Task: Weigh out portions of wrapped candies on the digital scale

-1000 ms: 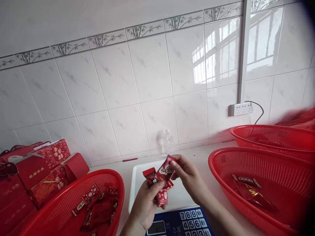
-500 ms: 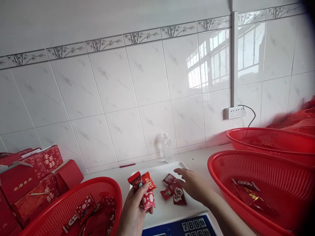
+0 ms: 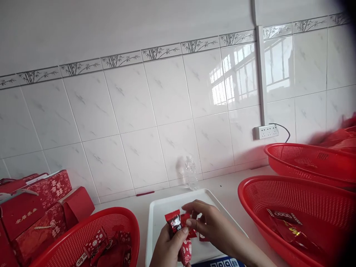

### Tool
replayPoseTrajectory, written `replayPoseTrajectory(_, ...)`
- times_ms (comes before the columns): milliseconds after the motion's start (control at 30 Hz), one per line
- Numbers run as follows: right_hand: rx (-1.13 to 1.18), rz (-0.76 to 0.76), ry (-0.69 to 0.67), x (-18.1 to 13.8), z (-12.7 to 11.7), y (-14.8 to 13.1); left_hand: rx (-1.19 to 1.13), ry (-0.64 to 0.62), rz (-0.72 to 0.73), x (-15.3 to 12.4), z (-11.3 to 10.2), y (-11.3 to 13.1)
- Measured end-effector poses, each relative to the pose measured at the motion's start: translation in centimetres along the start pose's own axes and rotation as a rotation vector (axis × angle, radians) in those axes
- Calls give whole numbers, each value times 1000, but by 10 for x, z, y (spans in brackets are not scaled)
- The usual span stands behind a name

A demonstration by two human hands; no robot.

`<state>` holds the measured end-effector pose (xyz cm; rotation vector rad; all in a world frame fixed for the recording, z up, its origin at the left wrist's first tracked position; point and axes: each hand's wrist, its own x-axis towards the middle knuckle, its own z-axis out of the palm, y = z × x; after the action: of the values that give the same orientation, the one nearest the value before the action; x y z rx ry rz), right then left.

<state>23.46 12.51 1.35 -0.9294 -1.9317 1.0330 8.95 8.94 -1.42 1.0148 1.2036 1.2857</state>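
Observation:
My left hand (image 3: 169, 244) is closed round several small red candy packets (image 3: 175, 220), one with a shiny dark-printed front and one pink-red with white dots. Close against it, my right hand (image 3: 208, 226) pinches a red candy packet, partly covered by the fingers, beside the others. Both hands are over the white tray (image 3: 151, 222) of a scale. Part of another red packet (image 3: 203, 236) shows on the tray behind my right hand; whether more lie there is hidden. The scale's blue keypad (image 3: 222, 262) peeks out below.
Red perforated baskets stand on both sides: the left basket (image 3: 133, 222) and near right basket (image 3: 244, 189) hold packets, with another basket (image 3: 278, 157) behind. Red gift boxes (image 3: 36, 215) are stacked at left. A clear plastic bottle (image 3: 191, 172) stands against the tiled wall.
My right hand has moved left from the tray's packets to the ones in my left hand. My left hand has shifted right and down. The view has tilted slightly.

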Motion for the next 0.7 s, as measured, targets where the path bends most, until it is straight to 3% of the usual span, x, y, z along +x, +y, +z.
replayPoseTrajectory(167, -50, -72, 39, 4, 2, 3, 28, 0, 2, 2, 0, -3)
replayPoseTrajectory(367, -239, 7, 330, 17, -27, 25, -49, 58, 129, 6, -11, 3)
replayPoseTrajectory(500, -356, 103, 289, 22, -37, 40, -43, 85, 135, 7, -16, 4)
replayPoseTrajectory(700, -528, 109, 176, 22, -27, 49, 54, 51, 130, 8, -14, 1)
